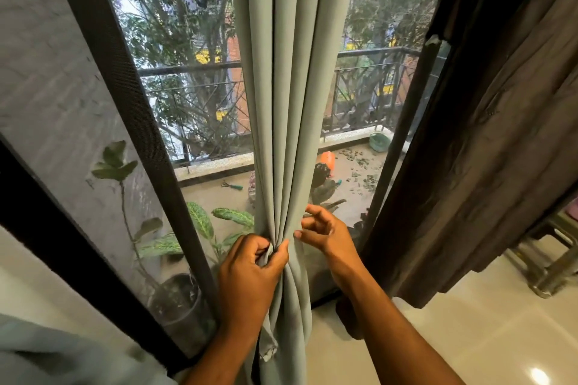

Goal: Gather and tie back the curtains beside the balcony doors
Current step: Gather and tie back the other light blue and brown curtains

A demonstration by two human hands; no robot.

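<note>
The pale green curtain (289,103) hangs in narrow pleats in front of the balcony door's glass, between the dark door frame (125,109) and a brown curtain (488,141) to the right. The left hand (248,272) reaches up from below, fingers and thumb curled round the gathered folds, pinching them into a tight bunch. The right hand (325,233) sits just beside it, wrist bent, fingers loosely curled, fingertips touching the curtain's right edge without clearly gripping it.
</note>
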